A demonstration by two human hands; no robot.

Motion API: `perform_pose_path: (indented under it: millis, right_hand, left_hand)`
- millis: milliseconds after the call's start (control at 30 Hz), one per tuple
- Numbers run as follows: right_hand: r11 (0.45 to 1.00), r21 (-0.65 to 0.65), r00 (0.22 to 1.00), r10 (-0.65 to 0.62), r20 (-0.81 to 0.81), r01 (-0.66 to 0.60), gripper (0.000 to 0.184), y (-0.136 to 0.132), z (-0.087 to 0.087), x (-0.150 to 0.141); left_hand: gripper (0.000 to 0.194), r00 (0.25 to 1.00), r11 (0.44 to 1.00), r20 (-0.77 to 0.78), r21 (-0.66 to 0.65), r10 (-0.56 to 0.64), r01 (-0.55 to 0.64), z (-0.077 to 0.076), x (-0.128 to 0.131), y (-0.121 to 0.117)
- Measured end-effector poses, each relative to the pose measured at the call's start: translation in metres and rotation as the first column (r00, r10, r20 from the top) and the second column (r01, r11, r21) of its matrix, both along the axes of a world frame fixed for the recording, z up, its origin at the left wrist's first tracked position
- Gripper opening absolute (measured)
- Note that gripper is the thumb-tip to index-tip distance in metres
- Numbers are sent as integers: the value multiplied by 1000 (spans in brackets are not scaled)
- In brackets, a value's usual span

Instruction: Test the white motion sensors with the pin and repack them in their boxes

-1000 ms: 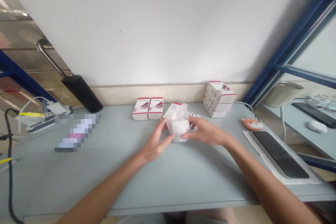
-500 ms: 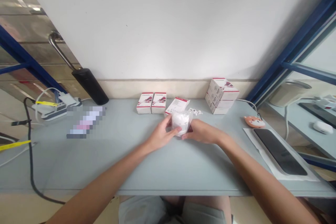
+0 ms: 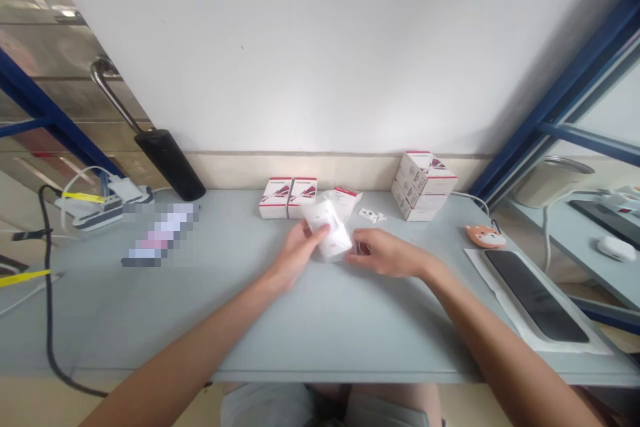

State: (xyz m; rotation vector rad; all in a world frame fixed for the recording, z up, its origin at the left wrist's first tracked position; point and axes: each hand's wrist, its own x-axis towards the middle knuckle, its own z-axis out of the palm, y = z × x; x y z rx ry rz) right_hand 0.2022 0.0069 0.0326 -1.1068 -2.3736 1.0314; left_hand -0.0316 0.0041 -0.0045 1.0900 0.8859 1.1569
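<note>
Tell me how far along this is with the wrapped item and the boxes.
Looks done: small white parts lie out beside a flat-lying red-and-white box. In hand: the left hand holds a clear-wrapped white item, the right hand close by. Left: two boxes and a stacked pile look closed.

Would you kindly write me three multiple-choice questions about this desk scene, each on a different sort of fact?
1. What is the left hand doing?
A. Holding the clear plastic bag
B. Hanging at the person's side
C. Out of view

2. How many white-and-red boxes stand side by side left of the bag?
A. One
B. Two
C. Five

3. Where is the orange fox-faced figure?
A. In the left hand
B. Inside the bag
C. Beside the black phone

Answers:
1. A, its fingers are closed around the bag.
2. B, exactly two stand together there.
3. C, it lies just past the phone's far end.
</note>
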Motion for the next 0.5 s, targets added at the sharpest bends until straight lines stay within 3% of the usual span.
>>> perform_pose_path:
  millis: [67,167,267,333,400,500]
  right_hand:
    - [999,10,997,-42,-70,43,26,0,11,3]
    - [984,2,941,-172,-291,180,30,-2,20,0]
    - [934,-81,789,-338,-513,348,33,-5,12,-16]
    - [887,-170,687,-443,-576,429,41,-6,0,-29]
    - [878,-264,673,-477,-566,400,50,-5,-13,-39]
    - [889,-353,692,-450,-564,291,36,-3,-23,-44]
  left_hand:
    - [44,988,997,148,-68,53,-43,7,0,1]
    - [39,956,991,289,-133,49,-11,17,-2,1]
    - [33,912,975,397,-223,98,-8,22,-5,1]
    - [29,886,956,434,-291,160,-31,23,-8,2]
    - [28,878,949,441,-313,188,-46,23,-10,3]
    - [30,877,959,448,-280,175,-48,23,-10,5]
